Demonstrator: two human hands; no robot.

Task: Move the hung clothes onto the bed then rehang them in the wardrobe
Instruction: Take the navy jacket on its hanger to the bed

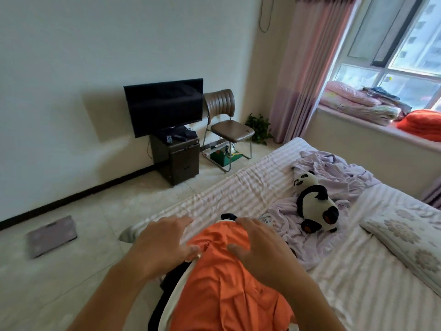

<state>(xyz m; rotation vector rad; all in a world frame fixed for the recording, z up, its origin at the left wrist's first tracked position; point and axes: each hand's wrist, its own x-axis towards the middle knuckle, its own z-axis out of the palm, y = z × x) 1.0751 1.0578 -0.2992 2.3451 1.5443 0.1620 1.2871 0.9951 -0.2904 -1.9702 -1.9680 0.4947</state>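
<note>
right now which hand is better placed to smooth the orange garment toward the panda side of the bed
Right hand: it lies on the orange garment on the panda side. The left hand sits at the floor-side edge.

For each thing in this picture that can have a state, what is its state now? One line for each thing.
Left hand: fingers straight, resting on the orange garment.
Right hand: fingers spread, pressing on the orange garment.
Orange garment: lying on the bed, on top of other clothes.
Bed: unmade, striped sheet wrinkled.
Lilac cloth: crumpled on the bed.
Panda toy: lying on the lilac cloth.
Television: screen dark.
Chair: nobody on it.
Curtain: drawn aside.
</note>
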